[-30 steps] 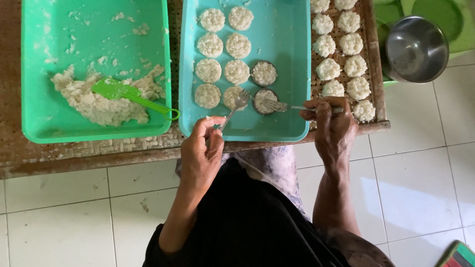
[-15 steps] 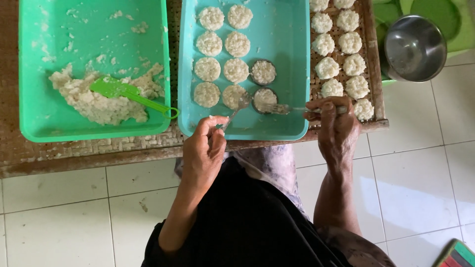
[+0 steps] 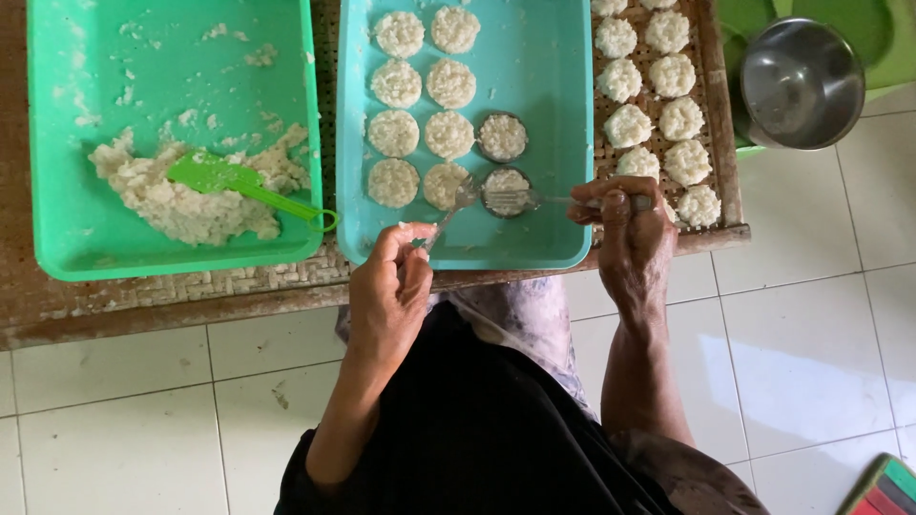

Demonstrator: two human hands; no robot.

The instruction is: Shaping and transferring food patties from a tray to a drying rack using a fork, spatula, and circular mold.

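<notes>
- Landmark: I take the teal tray [image 3: 563,114] as reference for all positions.
- Left of the teal tray I see a green tray [image 3: 57,143] holding a loose, grainy white rice heap [image 3: 181,195]; a green plastic paddle [image 3: 243,181] lies on the heap, its handle pointing toward the teal tray.
- At the teal tray's near edge, my left hand [image 3: 391,296] pinches a metal fork [image 3: 448,212] by the handle. Its long axis runs diagonally up and right, its tines touching the bottom flat rice disc [image 3: 444,184].
- Inside the teal tray, near its right wall, a ring mould [image 3: 507,191] sits packed with rice, round and metal-rimmed.
- My right hand [image 3: 625,234] is closed around a second fork [image 3: 539,199] lying horizontally, tines resting on the ring mould. This hand is nearer the mould.
- Right of the teal tray: a woven rack [image 3: 711,105] of rough white patties, then a steel bowl [image 3: 800,84].
</notes>
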